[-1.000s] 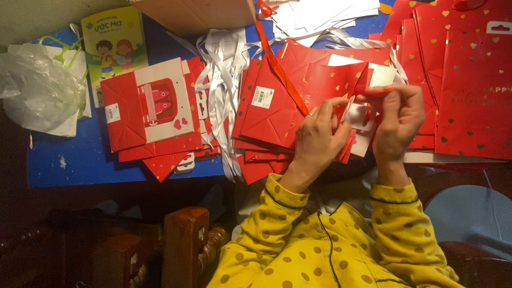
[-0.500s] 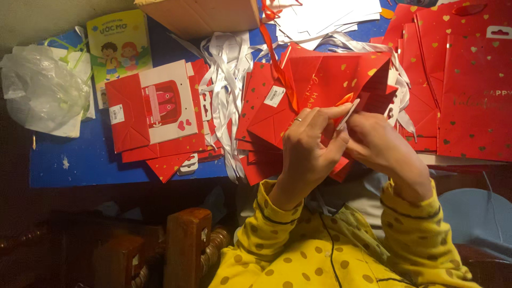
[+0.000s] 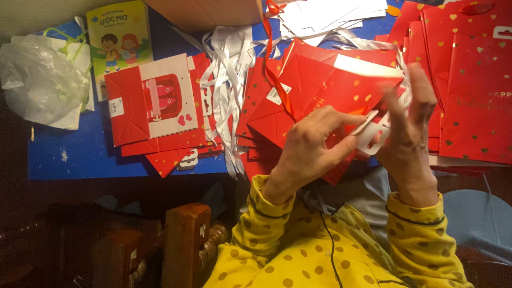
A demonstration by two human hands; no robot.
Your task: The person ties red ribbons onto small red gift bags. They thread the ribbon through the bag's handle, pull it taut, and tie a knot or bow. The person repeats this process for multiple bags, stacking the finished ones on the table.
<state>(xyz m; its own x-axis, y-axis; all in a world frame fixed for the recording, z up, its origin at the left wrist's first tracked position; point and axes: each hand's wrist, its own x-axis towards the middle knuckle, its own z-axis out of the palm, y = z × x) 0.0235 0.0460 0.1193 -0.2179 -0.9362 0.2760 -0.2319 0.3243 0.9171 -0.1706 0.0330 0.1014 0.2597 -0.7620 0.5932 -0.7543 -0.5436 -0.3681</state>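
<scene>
My left hand (image 3: pixel 312 146) and my right hand (image 3: pixel 408 130) are raised together over the table's near edge, both gripping a red paper gift bag (image 3: pixel 330 82) with gold hearts. The bag is partly opened and tilted, its white inner rim showing. Between my fingertips is a small white card tag (image 3: pixel 368 136) at the bag's lower edge. A red ribbon (image 3: pixel 274 74) hangs down across the bag's left side. Both my sleeves are yellow with brown dots.
A stack of flat red bags (image 3: pixel 154 106) lies at left on the blue table (image 3: pixel 80 154). More red heart bags (image 3: pixel 474 85) are piled at right. White ribbons (image 3: pixel 226 80), a clear plastic bag (image 3: pixel 40 80), a yellow children's book (image 3: pixel 120 40) and a wooden chair (image 3: pixel 184 245) are around.
My hands have lifted the bag closer and spread apart, and the bag has opened wider. The white tag has come from inside my closed fingers to between my fingertips.
</scene>
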